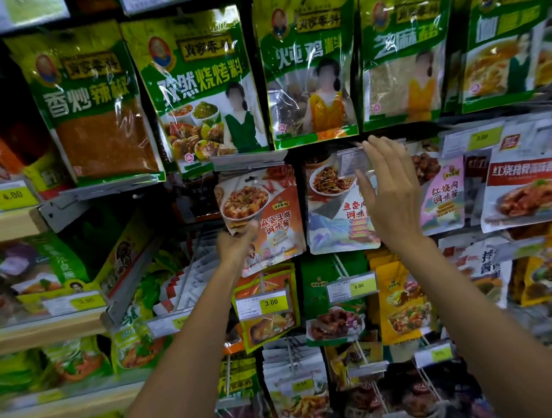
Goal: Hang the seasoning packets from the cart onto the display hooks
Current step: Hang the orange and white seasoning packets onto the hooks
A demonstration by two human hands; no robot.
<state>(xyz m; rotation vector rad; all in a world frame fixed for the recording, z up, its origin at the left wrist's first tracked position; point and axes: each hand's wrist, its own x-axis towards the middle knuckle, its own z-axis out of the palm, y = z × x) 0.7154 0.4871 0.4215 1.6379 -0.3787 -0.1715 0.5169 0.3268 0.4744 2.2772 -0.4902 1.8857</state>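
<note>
We hold one seasoning packet (263,216) up against the crowded middle row.

Its right edge sits just beside a neighbouring packet (336,218) and its top edge lies under a grey label strip (249,160). The only open room is a dark gap to its left. Its long axis is upright, leaning slightly, with the hang hole at the top. It is orange-red with a dish pictured on it. Our left hand (238,245) grips its lower left corner (blurred), and our right hand (393,195) pinches a clear price tag (353,162).

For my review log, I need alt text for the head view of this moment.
The left hand grips the lower corner of an orange sauce packet, while the right hand pinches a clear tag holder up to its right. Other seasoning packets hang all around them.
</note>
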